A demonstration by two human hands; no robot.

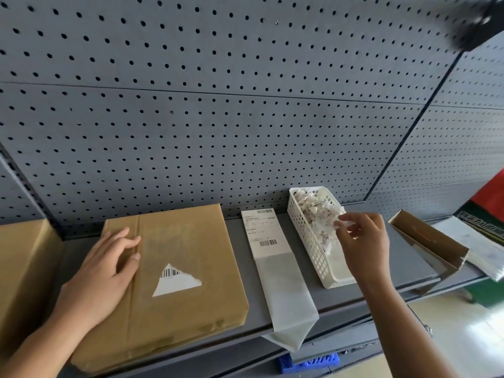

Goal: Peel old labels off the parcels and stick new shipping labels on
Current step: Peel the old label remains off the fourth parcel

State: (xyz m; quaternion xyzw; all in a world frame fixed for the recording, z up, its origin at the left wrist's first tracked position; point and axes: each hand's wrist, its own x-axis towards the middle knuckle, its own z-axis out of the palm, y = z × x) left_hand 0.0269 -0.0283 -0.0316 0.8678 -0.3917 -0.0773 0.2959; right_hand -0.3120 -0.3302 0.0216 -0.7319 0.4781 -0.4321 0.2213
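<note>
A flat brown cardboard parcel (pixel 177 268) lies on the grey shelf (pixel 381 257). A torn triangular remnant of the old label (pixel 176 281) with a barcode sticks to its top. My left hand (pixel 105 271) rests flat on the parcel's left side, fingers straight. To the right lies a strip of new shipping labels (pixel 266 234) on long backing paper that hangs over the shelf edge. My right hand (pixel 364 241) is over a white plastic basket (pixel 308 241) full of torn label scraps and pinches a small white scrap (pixel 344 222) at its fingertips.
A grey pegboard wall (pixel 218 118) rises behind the shelf. Another brown box (pixel 21 268) sits at the far left. An open, tilted cardboard box (pixel 428 241) and a white sheet (pixel 474 246) lie at the right. A blue crate (pixel 308 361) shows below the shelf.
</note>
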